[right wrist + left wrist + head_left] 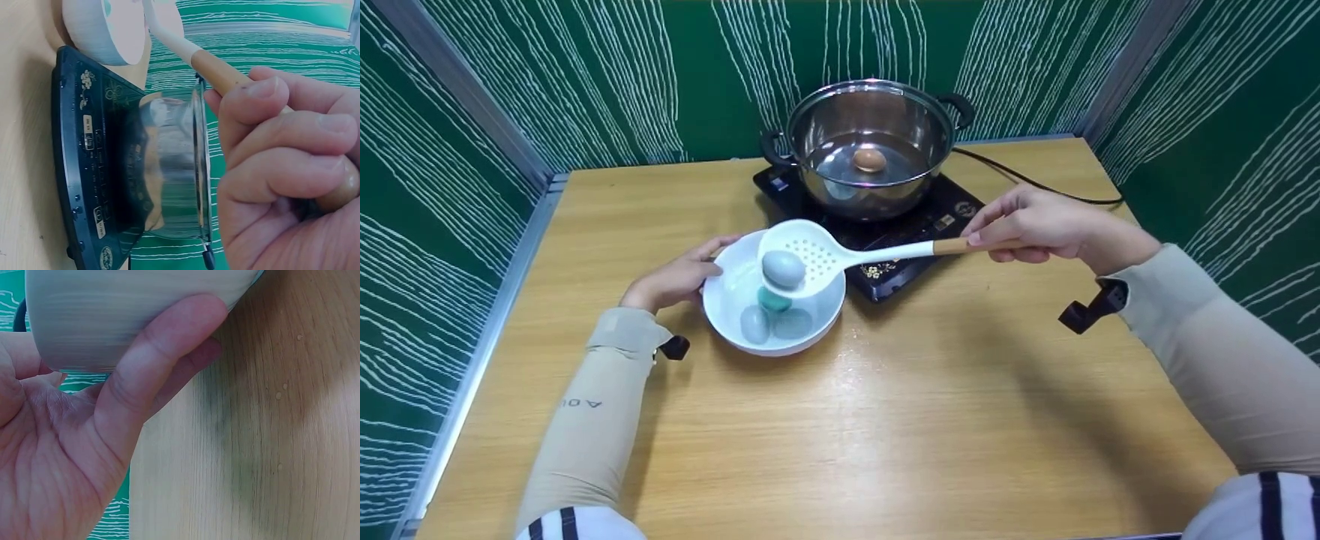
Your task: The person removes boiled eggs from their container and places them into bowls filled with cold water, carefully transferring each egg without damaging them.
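Observation:
My right hand (1031,225) grips the wooden handle (219,73) of a white slotted skimmer (829,255), fingers curled round it. A pale bluish egg (784,268) lies in the skimmer's holed head, which is over a white bowl (829,304). Inside the bowl are more eggs: a green one (774,300) partly hidden by the skimmer, and two pale ones (755,324) below it. With the thumb and fingers round its outside, my left hand (679,276) holds the bowl at its left side (112,315). Whether the bowl's base touches the table cannot be told.
Behind the bowl, a steel pot (870,202) with black side handles stands on a black induction cooker (885,277). One brown egg (869,160) is in the pot. A black cord (1035,182) runs right along the wooden table (840,450). Green patterned walls enclose the back and sides.

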Available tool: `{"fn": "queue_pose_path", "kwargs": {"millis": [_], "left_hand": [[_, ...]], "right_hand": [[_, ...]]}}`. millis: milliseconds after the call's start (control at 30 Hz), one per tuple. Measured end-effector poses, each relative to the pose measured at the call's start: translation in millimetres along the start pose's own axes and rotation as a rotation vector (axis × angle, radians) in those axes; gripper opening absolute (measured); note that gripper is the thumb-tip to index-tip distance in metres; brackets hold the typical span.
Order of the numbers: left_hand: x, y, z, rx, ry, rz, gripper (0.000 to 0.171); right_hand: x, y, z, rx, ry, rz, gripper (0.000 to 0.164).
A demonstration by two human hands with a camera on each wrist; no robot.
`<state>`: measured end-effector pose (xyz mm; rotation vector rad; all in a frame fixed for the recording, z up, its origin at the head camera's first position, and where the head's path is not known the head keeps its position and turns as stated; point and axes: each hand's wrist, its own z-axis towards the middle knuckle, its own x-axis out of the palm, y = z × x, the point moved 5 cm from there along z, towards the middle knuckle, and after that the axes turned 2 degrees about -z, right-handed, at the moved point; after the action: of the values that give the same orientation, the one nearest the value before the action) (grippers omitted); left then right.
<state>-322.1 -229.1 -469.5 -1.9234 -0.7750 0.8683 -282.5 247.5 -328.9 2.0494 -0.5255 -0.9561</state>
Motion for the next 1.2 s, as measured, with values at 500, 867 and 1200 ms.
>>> {"fn": "queue_pose_path", "kwargs": {"millis": [500, 867, 1200], "left_hand": [[1.3, -2.4, -1.2, -0.004, -0.006, -0.036, 0.065], [1.9, -2.5, -1.2, -0.016, -0.008, -0.04, 0.064], [1.7, -1.5, 2.9, 0.021, 0.013, -0.067, 0.067]], "right_hand": [[12, -5, 11, 0.001, 0.03, -0.123, 0.028], [20, 7, 15, -0.01, 0.02, -0.174, 0.023], [25, 13, 17, -0.059, -0.016, -0.195, 0.019]]}}
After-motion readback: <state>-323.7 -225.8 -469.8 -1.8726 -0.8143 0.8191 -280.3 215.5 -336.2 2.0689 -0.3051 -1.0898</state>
